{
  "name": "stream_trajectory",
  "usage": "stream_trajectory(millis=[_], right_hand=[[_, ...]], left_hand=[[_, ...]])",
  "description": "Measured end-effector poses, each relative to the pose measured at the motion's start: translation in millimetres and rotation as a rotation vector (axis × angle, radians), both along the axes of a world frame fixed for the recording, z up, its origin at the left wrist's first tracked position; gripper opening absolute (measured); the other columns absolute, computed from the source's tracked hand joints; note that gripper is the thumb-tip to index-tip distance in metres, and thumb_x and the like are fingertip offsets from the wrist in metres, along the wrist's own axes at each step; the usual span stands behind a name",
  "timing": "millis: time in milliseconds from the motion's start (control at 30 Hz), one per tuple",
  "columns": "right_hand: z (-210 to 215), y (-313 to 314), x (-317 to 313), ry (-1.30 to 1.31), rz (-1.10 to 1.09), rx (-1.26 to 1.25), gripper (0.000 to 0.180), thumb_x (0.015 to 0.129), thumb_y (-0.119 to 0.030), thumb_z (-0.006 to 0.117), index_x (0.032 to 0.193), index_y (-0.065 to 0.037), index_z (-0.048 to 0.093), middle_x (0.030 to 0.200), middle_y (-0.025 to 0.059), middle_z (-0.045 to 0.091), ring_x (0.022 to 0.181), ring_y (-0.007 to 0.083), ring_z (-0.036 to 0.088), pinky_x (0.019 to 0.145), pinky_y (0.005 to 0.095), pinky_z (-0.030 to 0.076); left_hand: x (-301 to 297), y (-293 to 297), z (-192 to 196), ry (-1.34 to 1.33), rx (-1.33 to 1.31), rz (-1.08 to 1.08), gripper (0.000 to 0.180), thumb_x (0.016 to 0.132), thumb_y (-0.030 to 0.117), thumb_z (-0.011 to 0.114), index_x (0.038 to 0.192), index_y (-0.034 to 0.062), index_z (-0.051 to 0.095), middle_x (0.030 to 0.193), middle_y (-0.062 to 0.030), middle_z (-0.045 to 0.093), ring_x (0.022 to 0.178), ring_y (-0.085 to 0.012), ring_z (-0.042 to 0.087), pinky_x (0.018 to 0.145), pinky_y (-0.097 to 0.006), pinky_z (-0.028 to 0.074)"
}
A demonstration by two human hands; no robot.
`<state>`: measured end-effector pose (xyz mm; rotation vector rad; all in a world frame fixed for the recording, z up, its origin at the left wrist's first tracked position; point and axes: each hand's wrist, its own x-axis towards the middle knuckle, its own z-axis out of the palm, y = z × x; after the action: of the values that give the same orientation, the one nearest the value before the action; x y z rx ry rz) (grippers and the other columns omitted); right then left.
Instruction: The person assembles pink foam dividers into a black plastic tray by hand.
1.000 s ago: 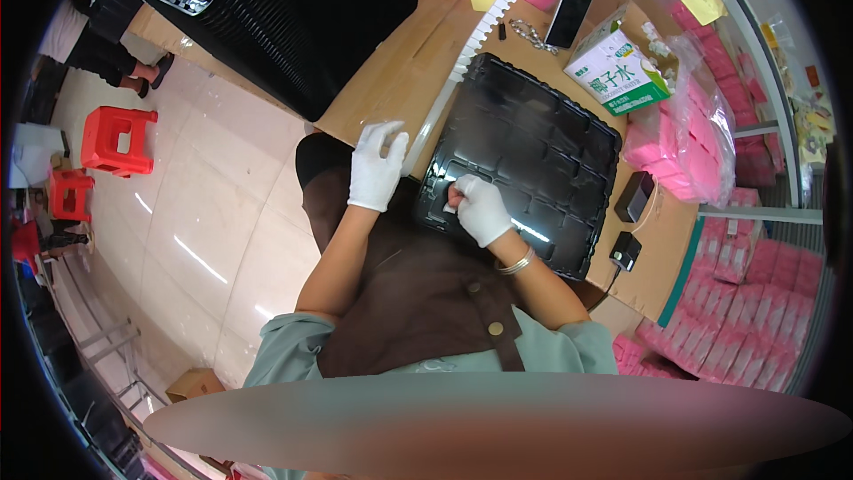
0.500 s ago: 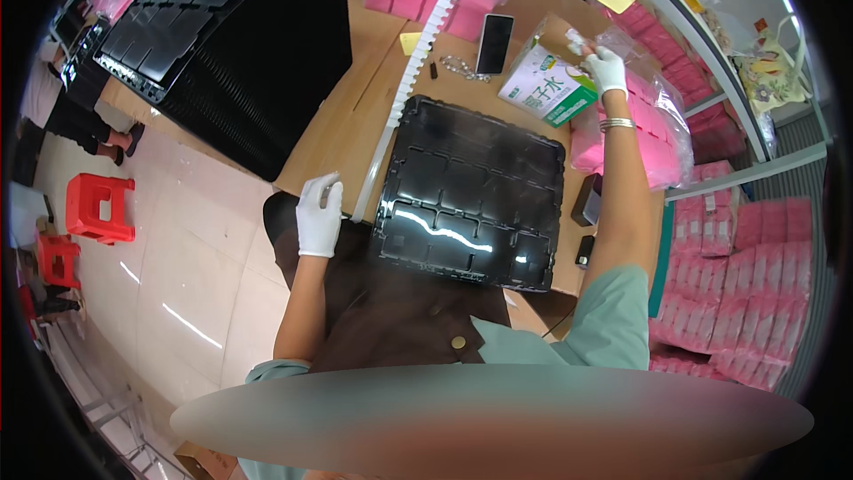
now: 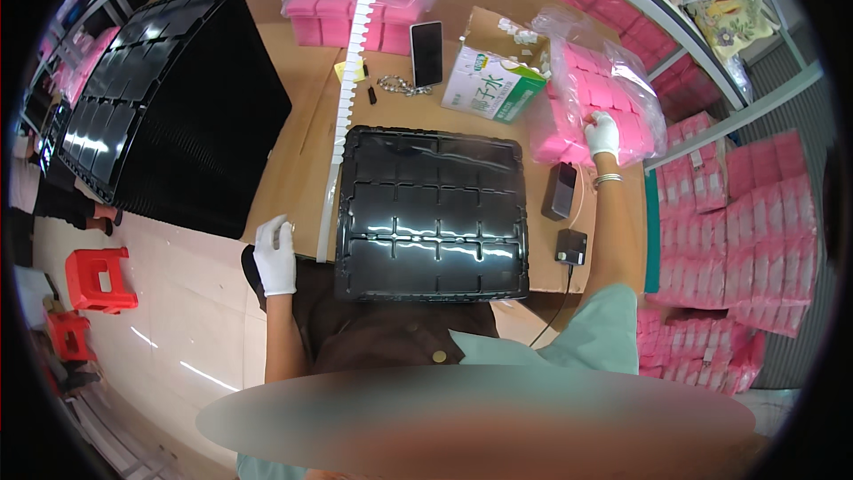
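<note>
My left hand [image 3: 276, 258], in a white glove, hangs at the table's near edge, its fingers loosely bent and apart with nothing in them. A black plastic tray [image 3: 435, 213] with moulded compartments lies in front of me, to the right of that hand. My right hand [image 3: 602, 135], gloved with bare fingertips, rests on bagged pink blocks [image 3: 569, 116] at the right. Its fingers are bent together against the pink surface; what they grip, if anything, is hidden. Next to the blocks stands an open carton [image 3: 489, 84], white and green, with small white scraps inside.
A tall stack of black trays [image 3: 195, 116] stands at the left. A white toothed strip [image 3: 355, 44] crosses the table. Behind lie a phone [image 3: 426, 53], a bead string [image 3: 404, 86] and more pink blocks [image 3: 355, 31]. A black adapter [image 3: 570, 247] sits at right; red stools [image 3: 100, 280] stand on the floor.
My right hand has moved from above the carton toward me, down onto the pink blocks. The white bit at its fingertips no longer shows there. The whole view has shifted.
</note>
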<state>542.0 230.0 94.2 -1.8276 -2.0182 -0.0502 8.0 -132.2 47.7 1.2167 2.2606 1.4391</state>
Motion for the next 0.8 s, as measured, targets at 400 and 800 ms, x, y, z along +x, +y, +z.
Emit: stream_trajectory(millis=[400,800], right_hand=[[103,-46,-31,0.764,0.182,0.215,0.020,0.092,-0.022,0.050,0.082,-0.006,0.053,0.069,-0.0038,0.044,0.061,0.0060,0.037,0.053,0.0236,0.034],[0,-276,-218,0.415,0.787,-0.498,0.015,0.080,-0.011,0.057,0.092,-0.003,0.055,0.084,0.0189,0.059,0.079,0.0368,0.058,0.069,0.0394,0.047]], left_hand=[[75,17,14,-0.688,0.000,-0.368,0.033,0.097,0.025,0.040,0.103,-0.0021,0.058,0.078,-0.0071,0.061,0.064,-0.0103,0.057,0.059,-0.022,0.047],[133,75,10,-1.415,-0.189,-0.582,0.030,0.091,0.023,0.051,0.113,0.0031,0.050,0.109,-0.0110,0.055,0.105,-0.0224,0.053,0.088,-0.041,0.046]])
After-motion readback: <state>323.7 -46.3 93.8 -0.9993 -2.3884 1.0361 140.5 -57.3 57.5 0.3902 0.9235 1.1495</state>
